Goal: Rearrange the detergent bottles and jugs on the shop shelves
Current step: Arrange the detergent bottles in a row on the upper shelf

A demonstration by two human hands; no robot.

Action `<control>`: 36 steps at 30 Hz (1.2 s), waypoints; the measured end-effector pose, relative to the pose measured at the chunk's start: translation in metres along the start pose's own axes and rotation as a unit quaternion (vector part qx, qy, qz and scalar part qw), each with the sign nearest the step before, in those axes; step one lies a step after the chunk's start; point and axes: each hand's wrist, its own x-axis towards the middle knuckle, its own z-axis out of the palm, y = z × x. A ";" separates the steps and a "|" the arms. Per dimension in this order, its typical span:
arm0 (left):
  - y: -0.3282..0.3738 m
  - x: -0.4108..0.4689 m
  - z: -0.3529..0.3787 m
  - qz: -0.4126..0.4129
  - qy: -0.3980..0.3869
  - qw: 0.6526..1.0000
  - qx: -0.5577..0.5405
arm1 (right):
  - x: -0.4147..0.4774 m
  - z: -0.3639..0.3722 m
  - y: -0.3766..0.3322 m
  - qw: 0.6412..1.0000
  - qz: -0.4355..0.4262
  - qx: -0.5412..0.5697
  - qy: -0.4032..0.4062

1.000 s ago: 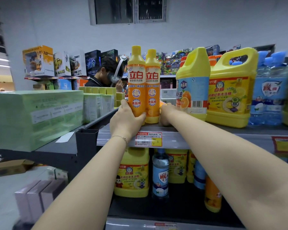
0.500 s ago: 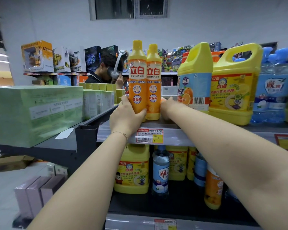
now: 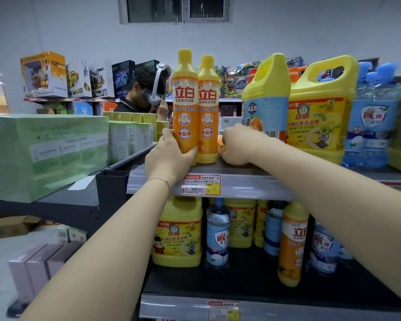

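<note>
Two tall orange detergent bottles stand side by side at the left end of the top shelf (image 3: 241, 181). My left hand (image 3: 169, 156) wraps the base of the left orange bottle (image 3: 185, 107). The right orange bottle (image 3: 208, 112) touches it. My right hand (image 3: 237, 144) rests just right of that bottle, fingers curled on something small and orange, mostly hidden. Further right stand a yellow jug with a blue label (image 3: 266, 98), a yellow handled jug (image 3: 320, 112) and blue bottles (image 3: 373, 121).
Green boxes (image 3: 44, 154) fill the neighbouring shelf on the left. The lower shelf holds a yellow jug (image 3: 178, 230), a blue bottle (image 3: 218, 235), an orange bottle (image 3: 292, 242) and more. Another person (image 3: 144, 93) stands behind the shelves. Pink boxes (image 3: 37, 267) sit on the floor.
My left hand keeps its hold on the left orange bottle. My right hand has shifted slightly right, off the right bottle's base. My view has moved a little closer.
</note>
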 end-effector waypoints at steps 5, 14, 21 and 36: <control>0.000 -0.001 0.000 -0.003 -0.002 1.000 -0.002 | -0.004 -0.006 0.000 0.994 0.007 0.031 0.106; 0.000 -0.001 0.000 -0.004 -0.003 1.000 -0.005 | 0.011 -0.019 -0.012 0.985 0.063 -0.079 -0.137; -0.001 -0.002 0.000 0.001 -0.001 1.000 0.001 | -0.014 -0.028 -0.011 0.973 0.045 0.099 -0.201; 0.001 -0.002 0.000 -0.007 -0.003 1.000 0.006 | -0.020 0.016 0.002 0.952 0.178 0.213 0.129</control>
